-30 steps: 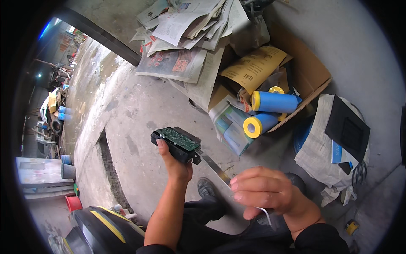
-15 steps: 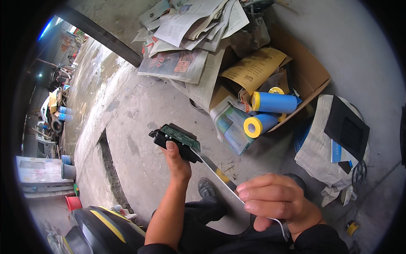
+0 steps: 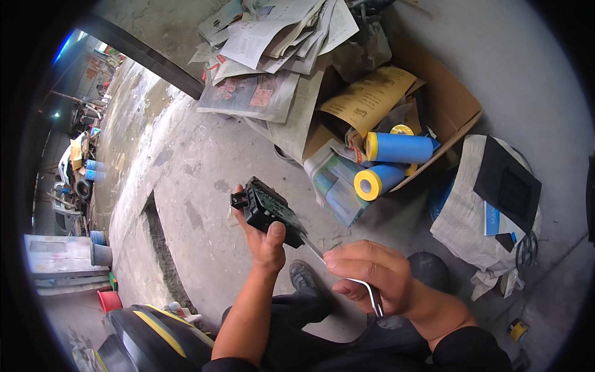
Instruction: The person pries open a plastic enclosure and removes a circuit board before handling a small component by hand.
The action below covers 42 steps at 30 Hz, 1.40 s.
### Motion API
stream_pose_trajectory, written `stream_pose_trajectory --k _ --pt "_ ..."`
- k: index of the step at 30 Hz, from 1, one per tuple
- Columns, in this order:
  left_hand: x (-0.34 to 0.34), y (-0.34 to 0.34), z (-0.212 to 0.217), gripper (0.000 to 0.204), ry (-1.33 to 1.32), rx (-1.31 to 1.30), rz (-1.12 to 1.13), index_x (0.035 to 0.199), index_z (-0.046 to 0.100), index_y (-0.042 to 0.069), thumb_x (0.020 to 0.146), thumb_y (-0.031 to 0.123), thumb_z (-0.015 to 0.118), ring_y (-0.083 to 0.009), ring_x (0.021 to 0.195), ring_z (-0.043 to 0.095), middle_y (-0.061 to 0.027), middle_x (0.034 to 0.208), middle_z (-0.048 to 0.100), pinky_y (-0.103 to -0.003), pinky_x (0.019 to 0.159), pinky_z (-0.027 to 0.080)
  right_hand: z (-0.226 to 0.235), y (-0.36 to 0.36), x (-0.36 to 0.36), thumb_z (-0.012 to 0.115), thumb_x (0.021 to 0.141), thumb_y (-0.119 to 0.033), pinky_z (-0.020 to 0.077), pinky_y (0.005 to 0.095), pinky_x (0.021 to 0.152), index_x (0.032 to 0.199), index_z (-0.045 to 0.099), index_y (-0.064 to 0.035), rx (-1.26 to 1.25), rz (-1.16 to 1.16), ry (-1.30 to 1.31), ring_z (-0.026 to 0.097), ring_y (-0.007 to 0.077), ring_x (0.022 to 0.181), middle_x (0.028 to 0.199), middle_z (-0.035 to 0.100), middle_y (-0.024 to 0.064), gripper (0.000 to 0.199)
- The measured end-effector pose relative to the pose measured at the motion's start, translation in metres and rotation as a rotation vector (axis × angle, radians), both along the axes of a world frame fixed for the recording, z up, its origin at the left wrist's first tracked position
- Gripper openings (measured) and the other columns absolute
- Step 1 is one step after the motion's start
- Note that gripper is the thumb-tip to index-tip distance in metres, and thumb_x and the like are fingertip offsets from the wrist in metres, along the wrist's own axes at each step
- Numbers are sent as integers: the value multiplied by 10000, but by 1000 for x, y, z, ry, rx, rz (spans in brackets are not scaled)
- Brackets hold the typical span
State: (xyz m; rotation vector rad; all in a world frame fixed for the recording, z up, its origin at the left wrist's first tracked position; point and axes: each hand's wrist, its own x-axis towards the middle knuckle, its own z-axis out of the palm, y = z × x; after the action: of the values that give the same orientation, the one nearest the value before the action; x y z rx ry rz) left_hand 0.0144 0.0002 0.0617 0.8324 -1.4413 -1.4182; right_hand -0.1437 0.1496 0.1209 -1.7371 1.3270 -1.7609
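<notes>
The left hand (image 3: 265, 249) grasps a boxy black plastic housing (image 3: 261, 218) with a green circuit board (image 3: 271, 204) above the rough grey concrete floor (image 3: 198, 164). Nearer and right, the right hand (image 3: 377, 274) grips a slim silvery metal strip (image 3: 312, 247), bent at its near end.

Soft daylight, glare on floor (image 3: 137, 84) at left, black bowed edges

A: What's blue at the brown cardboard box (image 3: 451, 102)?
B: Two rolls (image 3: 406, 149), their ends yellow.
A: And down-left of the box?
B: A black casing (image 3: 252, 212) with a green circuit board (image 3: 271, 203), and a silvery metal tool (image 3: 313, 249).
</notes>
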Motion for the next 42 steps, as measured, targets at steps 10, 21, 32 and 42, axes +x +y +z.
stream_pose_trajectory --k 10,21,32,42 --pt "7 -2 3 882 -270 112 -84 1369 272 77 699 304 799 -197 960 548 -133 1137 512 -333 829 492 -16 -6 -11 653 896 -123 510 304 652 980 650 0 172 -32 -237 649 249 733 879 670 143 149" --pt "8 4 -12 809 -206 242 -99 1340 300 78 714 264 779 -196 936 571 -132 1063 553 -335 813 505 -28 -17 -27 606 945 -181 450 252 620 864 656 16 301 -12 -462 567 114 656 754 654 88 219" --pt "12 7 -24 758 -166 397 -143 1312 316 74 725 262 758 -232 934 589 -146 1029 566 -362 807 513 -51 -28 -31 602 964 -245 420 232 566 781 604 -13 330 43 -651 499 62 608 644 570 3 295" --pt "20 6 -44 642 -152 487 -217 1254 340 60 762 250 706 -254 930 604 -129 1015 526 -393 796 534 -67 -35 -30 595 965 -268 432 233 533 725 559 -20 383 83 -818 503 57 571 629 577 -6 347"
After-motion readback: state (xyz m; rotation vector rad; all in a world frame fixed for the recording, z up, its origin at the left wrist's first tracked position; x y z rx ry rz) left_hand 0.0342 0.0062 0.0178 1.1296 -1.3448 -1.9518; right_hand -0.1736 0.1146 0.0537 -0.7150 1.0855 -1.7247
